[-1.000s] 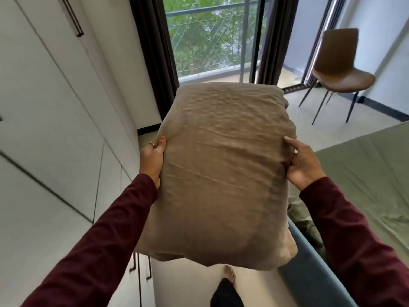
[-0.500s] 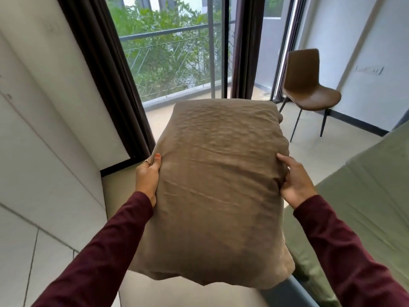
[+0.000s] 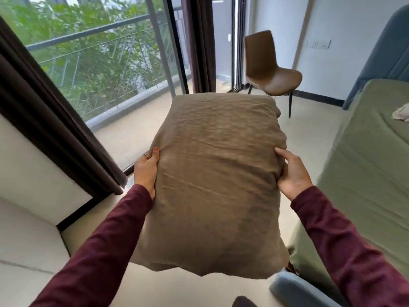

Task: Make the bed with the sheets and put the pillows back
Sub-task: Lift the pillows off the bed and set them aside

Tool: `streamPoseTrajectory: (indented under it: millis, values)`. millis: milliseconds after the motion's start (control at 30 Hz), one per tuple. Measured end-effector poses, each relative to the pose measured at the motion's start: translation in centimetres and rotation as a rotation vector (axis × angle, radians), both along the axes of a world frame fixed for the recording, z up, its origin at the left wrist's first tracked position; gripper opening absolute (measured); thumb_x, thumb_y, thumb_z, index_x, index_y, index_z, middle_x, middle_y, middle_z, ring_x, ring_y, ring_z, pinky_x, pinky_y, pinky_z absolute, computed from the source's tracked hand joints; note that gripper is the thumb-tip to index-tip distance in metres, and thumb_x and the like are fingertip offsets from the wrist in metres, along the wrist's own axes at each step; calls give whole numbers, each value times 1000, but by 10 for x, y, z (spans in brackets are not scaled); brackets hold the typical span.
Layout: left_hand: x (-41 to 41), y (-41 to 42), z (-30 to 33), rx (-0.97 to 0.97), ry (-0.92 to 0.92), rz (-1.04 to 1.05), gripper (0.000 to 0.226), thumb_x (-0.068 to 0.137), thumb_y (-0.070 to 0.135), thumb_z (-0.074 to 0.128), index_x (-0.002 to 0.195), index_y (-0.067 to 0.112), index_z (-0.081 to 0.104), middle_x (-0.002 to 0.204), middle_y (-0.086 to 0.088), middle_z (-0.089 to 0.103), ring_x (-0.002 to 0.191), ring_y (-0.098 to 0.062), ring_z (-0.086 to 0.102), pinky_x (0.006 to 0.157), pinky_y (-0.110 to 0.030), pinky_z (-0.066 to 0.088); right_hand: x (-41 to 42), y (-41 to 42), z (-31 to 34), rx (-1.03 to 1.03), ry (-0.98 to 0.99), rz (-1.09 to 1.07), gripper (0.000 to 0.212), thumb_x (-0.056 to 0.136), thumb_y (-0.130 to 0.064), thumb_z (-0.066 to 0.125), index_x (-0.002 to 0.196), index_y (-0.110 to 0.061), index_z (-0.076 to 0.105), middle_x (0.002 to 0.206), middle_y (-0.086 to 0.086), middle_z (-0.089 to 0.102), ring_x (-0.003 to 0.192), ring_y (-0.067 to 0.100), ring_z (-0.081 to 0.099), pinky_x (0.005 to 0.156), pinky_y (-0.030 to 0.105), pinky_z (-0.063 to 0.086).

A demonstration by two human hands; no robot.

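A tan-brown pillow point(image 3: 217, 180) hangs in the air in front of me, held flat between both hands. My left hand point(image 3: 146, 171) grips its left edge, thumb on top. My right hand point(image 3: 292, 173) grips its right edge, thumb on top and fingers curled under. The bed point(image 3: 367, 165), covered with a green sheet, lies to the right of the pillow. A blue padded headboard point(image 3: 389, 52) rises at the far right, and a blue bed frame corner point(image 3: 296, 291) shows below the pillow. A small pale cloth point(image 3: 401, 113) lies on the sheet at the far right.
A brown chair point(image 3: 270, 65) stands on the floor beyond the pillow near the white wall. Dark curtains point(image 3: 44, 111) frame a glass balcony door point(image 3: 106, 54) to the left. A white cabinet wall point(image 3: 26, 218) runs along the left.
The view has swung right with the pillow still held in both hands. More of the green bed and its blue headboard have come into sight, while the white cabinets slid off left.
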State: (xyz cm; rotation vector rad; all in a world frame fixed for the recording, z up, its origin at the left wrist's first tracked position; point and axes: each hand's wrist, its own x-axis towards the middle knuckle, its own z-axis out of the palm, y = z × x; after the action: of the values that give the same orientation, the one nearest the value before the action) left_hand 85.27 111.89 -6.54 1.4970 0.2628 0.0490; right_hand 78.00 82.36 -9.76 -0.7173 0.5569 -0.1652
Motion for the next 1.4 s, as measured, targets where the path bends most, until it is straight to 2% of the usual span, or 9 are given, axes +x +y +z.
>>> streamPoseTrajectory:
  millis: [167,333,467,633,800,967,1100,1233,1400]
  values:
    - [88,-34,-8,9,17,-95,20,96,25,54,80,18,64,81,3,62,72,-8,57,73,-23,50,58,-23,-9,13,12,-101,45,86,-16,61,131,-13,58,122,4,66,113,18,63,93,31,51]
    - [184,-94,-18,5,49,-169,16,95,27,55,91,18,67,86,3,65,76,-9,59,75,-25,51,130,-71,-12,-23,-5,-180,37,88,-16,60,124,-17,58,119,3,67,101,15,66,68,23,57]
    - [265,-146,-15,-2,79,-204,20,96,28,53,107,17,65,90,2,66,77,-9,59,73,-25,51,203,-121,-7,-42,24,-203,40,87,-16,62,127,-13,57,122,5,66,111,18,63,82,30,52]
    - [349,-200,-7,-2,73,-193,14,97,27,51,97,21,64,87,4,64,75,-8,59,67,-22,49,286,-170,3,-71,32,-219,45,87,-16,62,131,-13,55,122,5,66,111,19,62,80,29,52]
    - [436,-243,-9,36,85,-217,20,97,27,51,79,26,61,86,3,62,76,-11,58,66,-22,48,367,-209,-4,-55,42,-236,42,87,-16,62,129,-14,57,121,4,66,111,19,62,79,30,52]
    - [541,-287,-19,28,82,-288,14,98,26,50,99,20,63,86,2,64,74,-10,59,59,-21,53,459,-249,-26,-31,35,-265,46,85,-18,64,130,-15,57,121,4,67,113,21,62,87,34,52]
    - [632,-323,-25,86,129,-352,19,98,26,50,84,22,63,86,-4,64,71,-14,58,61,-24,53,537,-277,-39,-30,59,-310,45,85,-18,63,129,-15,58,121,6,67,112,23,63,84,34,53]
    - [717,-363,-25,126,123,-407,23,98,22,49,79,23,62,76,-3,61,54,-9,61,46,-17,50,603,-305,-48,-11,88,-356,43,85,-18,63,128,-14,58,120,7,67,112,24,63,86,36,53]
    - [806,-416,-38,144,147,-477,19,96,22,52,93,12,68,80,-6,61,67,-17,56,71,-33,51,668,-348,-64,9,131,-413,46,82,-22,66,127,-16,59,121,6,67,112,24,63,90,38,52]
